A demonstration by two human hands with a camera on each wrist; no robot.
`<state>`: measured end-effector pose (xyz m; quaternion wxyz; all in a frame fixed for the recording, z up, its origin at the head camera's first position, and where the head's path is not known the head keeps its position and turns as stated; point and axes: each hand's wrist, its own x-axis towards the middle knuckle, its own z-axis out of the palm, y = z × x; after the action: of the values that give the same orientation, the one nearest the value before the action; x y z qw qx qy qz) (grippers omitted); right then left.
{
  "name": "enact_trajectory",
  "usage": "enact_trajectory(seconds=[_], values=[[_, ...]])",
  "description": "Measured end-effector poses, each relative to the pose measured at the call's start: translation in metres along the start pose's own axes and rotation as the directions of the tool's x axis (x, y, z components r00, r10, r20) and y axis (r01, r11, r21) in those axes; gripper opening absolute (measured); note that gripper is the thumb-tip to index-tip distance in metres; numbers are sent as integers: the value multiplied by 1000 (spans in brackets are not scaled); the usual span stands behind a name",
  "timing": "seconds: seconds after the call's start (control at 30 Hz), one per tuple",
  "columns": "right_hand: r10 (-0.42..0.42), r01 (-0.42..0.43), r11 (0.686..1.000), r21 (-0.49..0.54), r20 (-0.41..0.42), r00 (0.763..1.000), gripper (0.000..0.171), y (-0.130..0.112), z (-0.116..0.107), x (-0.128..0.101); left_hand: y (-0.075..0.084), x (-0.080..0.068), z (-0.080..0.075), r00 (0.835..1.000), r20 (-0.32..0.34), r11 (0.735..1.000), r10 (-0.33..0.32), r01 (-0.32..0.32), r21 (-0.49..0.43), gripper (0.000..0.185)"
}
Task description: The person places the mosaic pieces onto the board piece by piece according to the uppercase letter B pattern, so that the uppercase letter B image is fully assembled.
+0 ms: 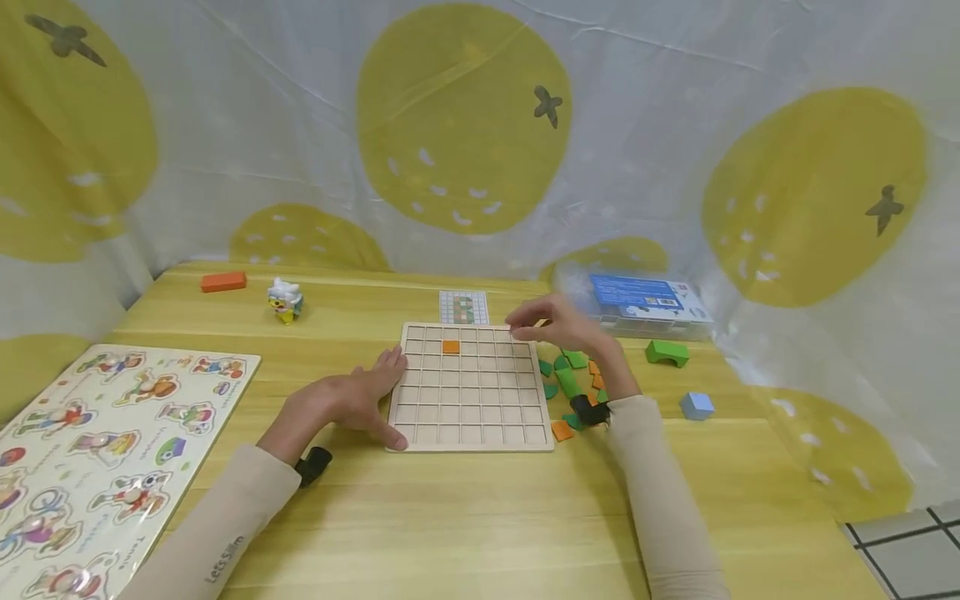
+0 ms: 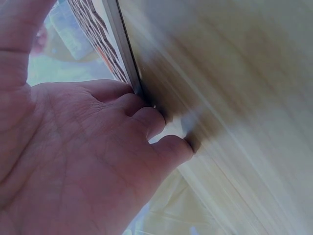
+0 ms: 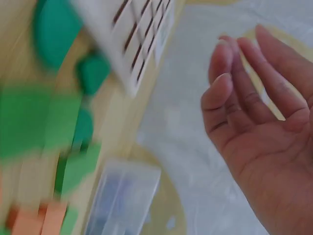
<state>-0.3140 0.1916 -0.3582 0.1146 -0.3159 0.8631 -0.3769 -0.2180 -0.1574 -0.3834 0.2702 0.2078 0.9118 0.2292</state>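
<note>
A pale wooden grid board [image 1: 470, 400] lies on the table with one orange square tile [image 1: 450, 347] in its upper part. My left hand [image 1: 352, 398] rests against the board's left side, the thumb at its near left corner and the fingertips along the edge. In the left wrist view the fingers [image 2: 146, 117] touch the table beside the board. My right hand [image 1: 558, 323] hovers around the board's far right corner. The right wrist view shows its fingers [image 3: 230, 88] loosely bent, with nothing between them. A small pattern card [image 1: 463, 307] lies just beyond the board.
Green and orange pieces [image 1: 573, 360] lie scattered right of the board, partly under the right forearm. A clear plastic box [image 1: 645, 304], a green arch block [image 1: 667, 352] and a blue cube [image 1: 697, 406] are farther right. Leftward are a picture puzzle [image 1: 142, 408], a toy figure [image 1: 285, 300] and a red block [image 1: 223, 282].
</note>
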Motion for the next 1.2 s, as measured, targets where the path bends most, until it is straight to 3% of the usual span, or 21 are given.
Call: enact_trajectory(seconds=[0.2, 0.33, 0.53, 0.83, 1.2], values=[[56, -59, 998, -31, -64, 996, 25, 30, -25, -45, -1, -1, -2, 1000, 9, 1000, 9, -9, -5, 135], [88, -93, 992, -82, -71, 994, 24, 56, -29, -58, -3, -2, -3, 1000, 9, 1000, 10, -10, -4, 135], [127, -135, 986, -96, -87, 988, 20, 72, -32, -62, -3, -3, -3, 1000, -1, 1000, 21, -21, -22, 134], [231, -245, 957, -158, -102, 968, 18, 72, -33, -66, 2, -3, -3, 999, 0, 999, 37, -37, -33, 134], [253, -264, 954, -141, -94, 963, 19, 72, -29, -66, 3, -4, -3, 1000, 7, 1000, 9, -9, -27, 135]])
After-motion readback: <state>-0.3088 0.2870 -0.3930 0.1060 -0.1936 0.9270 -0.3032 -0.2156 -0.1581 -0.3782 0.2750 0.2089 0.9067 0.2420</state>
